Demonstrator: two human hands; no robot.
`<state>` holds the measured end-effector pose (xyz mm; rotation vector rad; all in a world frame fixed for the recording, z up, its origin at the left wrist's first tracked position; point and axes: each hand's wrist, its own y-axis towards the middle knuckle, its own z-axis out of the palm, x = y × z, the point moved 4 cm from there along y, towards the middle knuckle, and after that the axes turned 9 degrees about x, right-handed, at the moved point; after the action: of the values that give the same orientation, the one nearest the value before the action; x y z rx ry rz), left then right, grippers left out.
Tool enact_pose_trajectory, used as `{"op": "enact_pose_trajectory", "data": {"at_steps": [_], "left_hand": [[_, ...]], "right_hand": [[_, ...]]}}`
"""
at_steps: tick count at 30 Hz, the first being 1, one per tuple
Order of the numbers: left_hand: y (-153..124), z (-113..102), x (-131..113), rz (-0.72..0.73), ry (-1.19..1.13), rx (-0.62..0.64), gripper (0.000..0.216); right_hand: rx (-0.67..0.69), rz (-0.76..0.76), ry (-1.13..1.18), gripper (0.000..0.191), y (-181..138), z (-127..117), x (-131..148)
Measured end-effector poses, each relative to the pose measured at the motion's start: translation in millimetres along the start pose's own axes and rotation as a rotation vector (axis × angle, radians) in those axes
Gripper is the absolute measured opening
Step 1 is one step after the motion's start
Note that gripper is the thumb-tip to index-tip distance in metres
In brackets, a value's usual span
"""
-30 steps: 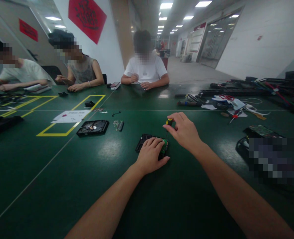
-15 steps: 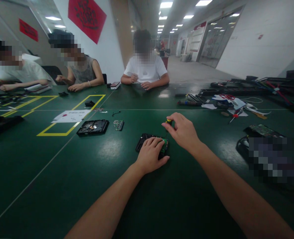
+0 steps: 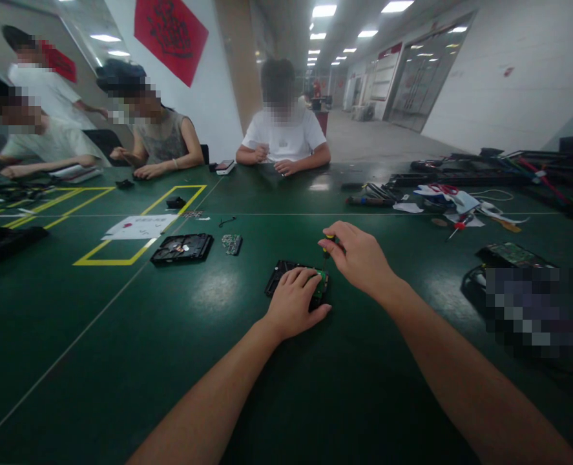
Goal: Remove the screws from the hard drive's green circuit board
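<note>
A black hard drive [image 3: 280, 274] with a green circuit board lies on the green table [image 3: 121, 361] in front of me. My left hand [image 3: 293, 302] rests on top of it, fingers curled over it, pressing it down. My right hand [image 3: 358, 258] pinches the yellow-and-black handle of a small screwdriver [image 3: 328, 241], held upright with its tip down at the drive's far right corner.
Another black drive [image 3: 182, 248] and a loose green board [image 3: 230, 243] lie to the left beside a yellow taped rectangle [image 3: 135, 226] with a paper sheet. Tools, scissors and cables clutter the right side [image 3: 451, 200]. Several people sit or stand at the far side.
My right hand has sunk slightly with the screwdriver and turned a little on its handle. A person in white has appeared standing at the far left.
</note>
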<state>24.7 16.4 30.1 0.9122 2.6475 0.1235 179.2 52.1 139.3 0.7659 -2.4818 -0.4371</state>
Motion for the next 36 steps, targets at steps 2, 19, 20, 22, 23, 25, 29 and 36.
{"op": "enact_pose_trajectory", "data": {"at_steps": [2, 19, 20, 22, 23, 25, 29, 36], "left_hand": [[-0.3, 0.1, 0.2, -0.001, 0.000, -0.010, 0.060], [-0.9, 0.6, 1.7, 0.004, -0.010, -0.001, 0.061], [-0.9, 0.5, 1.8, 0.004, -0.008, 0.000, 0.061], [-0.7, 0.5, 1.7, 0.007, -0.006, 0.005, 0.061], [-0.6, 0.4, 1.6, 0.006, -0.007, 0.005, 0.061], [-0.5, 0.2, 1.3, 0.001, -0.009, 0.002, 0.061], [-0.4, -0.2, 0.4, -0.002, -0.003, -0.005, 0.062], [-0.3, 0.3, 0.9, 0.000, 0.000, 0.000, 0.061]], "right_hand": [[0.066, 0.002, 0.113, 0.014, -0.7, 0.5, 1.0], [0.096, 0.173, 0.793, 0.027, 1.8, 7.5, -21.2], [0.120, 0.177, 0.835, 0.027, 2.2, 8.8, -19.6], [0.136, 0.198, 0.852, 0.025, 2.6, 11.1, -17.6], [0.129, 0.212, 0.842, 0.025, 2.6, 11.9, -17.3], [0.111, 0.228, 0.817, 0.026, 2.2, 12.6, -16.9], [0.126, 0.233, 0.803, 0.026, 0.8, 12.2, -17.8], [0.190, 0.212, 0.914, 0.028, 1.3, 13.8, -18.8]]}}
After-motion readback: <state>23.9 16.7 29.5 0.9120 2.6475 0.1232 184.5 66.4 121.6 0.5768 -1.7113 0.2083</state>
